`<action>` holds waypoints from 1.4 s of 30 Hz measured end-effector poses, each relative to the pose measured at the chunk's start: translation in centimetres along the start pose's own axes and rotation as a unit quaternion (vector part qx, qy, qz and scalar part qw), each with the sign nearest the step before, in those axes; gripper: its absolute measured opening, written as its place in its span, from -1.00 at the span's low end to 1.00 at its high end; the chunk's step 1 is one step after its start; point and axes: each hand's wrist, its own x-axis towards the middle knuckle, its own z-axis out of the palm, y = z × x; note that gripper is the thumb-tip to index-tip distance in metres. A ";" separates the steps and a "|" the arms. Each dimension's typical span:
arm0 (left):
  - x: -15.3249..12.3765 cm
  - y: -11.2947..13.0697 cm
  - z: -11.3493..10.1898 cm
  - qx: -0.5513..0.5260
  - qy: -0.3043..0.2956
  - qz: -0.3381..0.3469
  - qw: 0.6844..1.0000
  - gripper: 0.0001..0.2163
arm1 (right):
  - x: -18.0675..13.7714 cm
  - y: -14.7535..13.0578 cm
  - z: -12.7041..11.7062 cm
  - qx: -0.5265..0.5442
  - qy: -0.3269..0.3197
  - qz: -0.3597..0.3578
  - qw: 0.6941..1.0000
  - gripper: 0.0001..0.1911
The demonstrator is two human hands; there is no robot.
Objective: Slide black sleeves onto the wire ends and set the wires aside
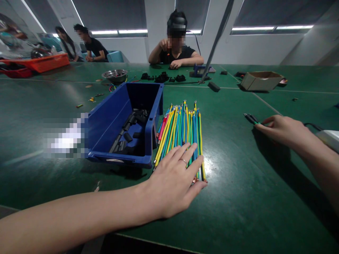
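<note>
A bundle of short cut wires [174, 123] in yellow, green, blue and pink lies on the table, with metal terminals at the far ends and bare copper at some near ends. My left hand [174, 176], a ring on one finger, rests palm down across their near ends, fingers apart. Off to the right, my right hand [283, 128] pinches a slim black piece [251, 119] with a bit of green near the fingertips; its exact kind is unclear. Left of the wires stands a blue plastic bin [106, 132] holding several black tubular pieces [129, 121].
Opposite sits a person [174, 49] behind black parts [162, 77]. A metal bowl [115, 75], an orange basket [45, 62] and a cardboard box [261, 81] stand farther back. A slanted grey pole [217, 40] rises beyond the wires. A white device [328, 139] is at the right edge.
</note>
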 end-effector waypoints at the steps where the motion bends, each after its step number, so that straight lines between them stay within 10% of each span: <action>1: 0.0 0.0 0.0 0.000 0.000 -0.001 1.000 -0.44 | 0.0 0.1 0.0 -0.002 -0.001 0.002 1.000 -0.58; 28: -0.2 0.0 0.1 0.016 0.006 0.013 1.000 -0.44 | -2.0 0.2 -0.2 0.007 0.111 0.071 0.991 -0.55; 35: -0.4 -0.2 0.8 0.028 0.037 0.032 0.998 -0.44 | -7.5 -5.8 -2.6 0.182 0.215 -0.222 0.933 -0.21; 42: -0.1 0.1 0.1 -0.025 0.034 -0.019 0.999 -0.43 | -13.8 -10.8 -1.1 0.242 0.014 -0.527 0.815 0.16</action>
